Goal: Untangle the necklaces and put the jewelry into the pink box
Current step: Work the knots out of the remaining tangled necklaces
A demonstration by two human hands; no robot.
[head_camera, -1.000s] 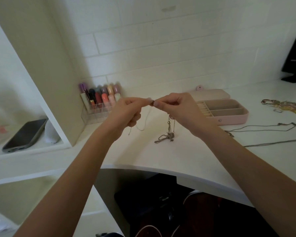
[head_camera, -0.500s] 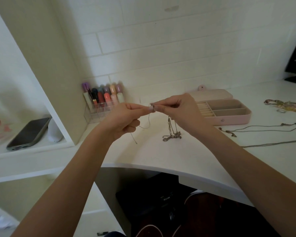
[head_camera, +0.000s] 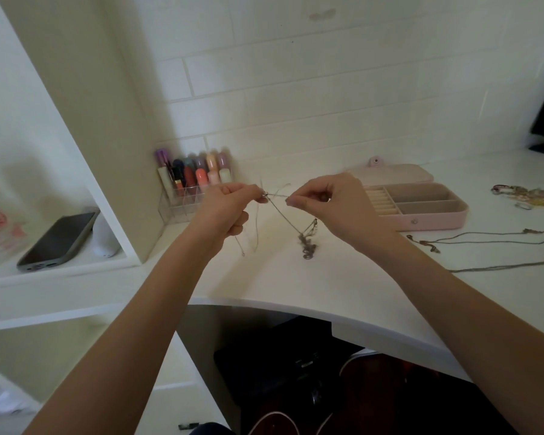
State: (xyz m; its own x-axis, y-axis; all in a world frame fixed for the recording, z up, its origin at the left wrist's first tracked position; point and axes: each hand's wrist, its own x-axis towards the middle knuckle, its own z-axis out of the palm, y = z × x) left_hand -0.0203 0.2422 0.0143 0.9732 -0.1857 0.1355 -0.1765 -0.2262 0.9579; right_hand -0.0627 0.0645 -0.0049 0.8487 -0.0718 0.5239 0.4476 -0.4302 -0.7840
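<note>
— While both hands work above the white table (head_camera: 343,287), what sits left of the pink box (head_camera: 421,205)?
— Farthest left, a phone (head_camera: 58,238) on a shelf; nearer the box, a clear organizer of lipsticks (head_camera: 195,180) against the white brick wall.
— And the hands?
— The left hand (head_camera: 230,211) pinches the tangled necklaces (head_camera: 283,211) at a knot; the right hand (head_camera: 330,204), just left of the box, pinches the same chains, whose clump hangs down to the table.
— The box itself?
— Open, lid back. Right of it lie thin chains (head_camera: 490,240) and a colourful beaded piece (head_camera: 528,196).
</note>
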